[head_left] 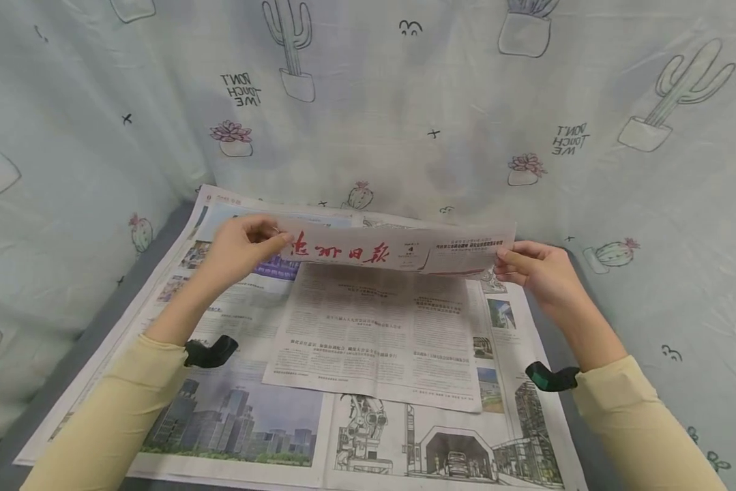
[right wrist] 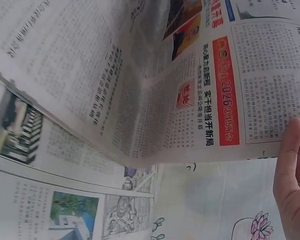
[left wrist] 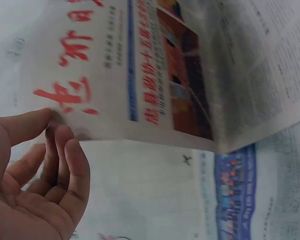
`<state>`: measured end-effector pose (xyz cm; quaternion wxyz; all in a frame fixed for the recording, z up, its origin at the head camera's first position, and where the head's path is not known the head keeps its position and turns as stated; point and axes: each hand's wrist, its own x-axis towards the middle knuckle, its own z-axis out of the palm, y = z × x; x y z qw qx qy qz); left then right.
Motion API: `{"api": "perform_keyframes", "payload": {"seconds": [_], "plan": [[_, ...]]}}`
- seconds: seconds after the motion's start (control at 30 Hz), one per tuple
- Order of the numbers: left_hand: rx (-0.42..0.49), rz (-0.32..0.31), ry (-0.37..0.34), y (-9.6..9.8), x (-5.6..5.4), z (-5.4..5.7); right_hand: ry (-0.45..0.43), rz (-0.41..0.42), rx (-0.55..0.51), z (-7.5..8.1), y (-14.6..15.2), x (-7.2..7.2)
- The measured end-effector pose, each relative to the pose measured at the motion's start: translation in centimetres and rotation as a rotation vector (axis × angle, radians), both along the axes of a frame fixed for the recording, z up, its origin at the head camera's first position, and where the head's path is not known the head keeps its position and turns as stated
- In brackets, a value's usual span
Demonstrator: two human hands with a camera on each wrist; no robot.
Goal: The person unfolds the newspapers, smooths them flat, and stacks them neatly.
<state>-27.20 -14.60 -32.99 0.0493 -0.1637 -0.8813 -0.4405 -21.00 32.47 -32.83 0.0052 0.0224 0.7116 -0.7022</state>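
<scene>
A sheet of newspaper with a red masthead has its far part raised and bent over toward me, the masthead strip showing upside down. At its upper left corner my left hand pinches the edge between thumb and forefinger; the left wrist view shows that hand with its other fingers curled. My right hand pinches the opposite corner, and in the right wrist view the fingers of that hand lie against the printed page. The sheet's near part lies flat.
Beneath the sheet, larger spread newspapers with colour photos and line drawings cover much of the grey surface. A pale curtain printed with cacti hangs behind and on both sides. Each wrist wears a black band mount.
</scene>
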Motion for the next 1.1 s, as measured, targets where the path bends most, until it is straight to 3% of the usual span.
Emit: {"api": "perform_keyframes", "payload": {"seconds": [0.3,0.4,0.47,0.6,0.9,1.0,1.1], "plan": [[-0.032,-0.105,-0.186,-0.5,-3.0,-3.0,-0.069,-0.046,-0.082,1.2,-0.2,-2.7],[-0.036,-0.151,-0.218,-0.4,-4.1,-4.1,-0.085,-0.064,-0.142,1.6,0.1,-3.6],[-0.033,-0.162,-0.215,-0.2,-4.8,-4.7,-0.092,-0.077,-0.175,1.8,0.3,-4.1],[-0.026,-0.125,-0.199,0.5,-5.3,-5.3,-0.107,-0.103,-0.239,1.9,0.5,-4.8],[0.032,-0.062,-0.093,2.6,-6.5,-4.5,-0.064,-0.206,-0.357,1.7,0.8,-6.9],[0.051,-0.02,-0.066,3.0,-7.2,-4.6,-0.018,-0.174,-0.185,0.6,0.9,-7.6],[0.084,0.042,-0.064,3.2,-8.0,-5.2,-0.03,-0.106,0.133,-1.5,0.6,-8.0]]}}
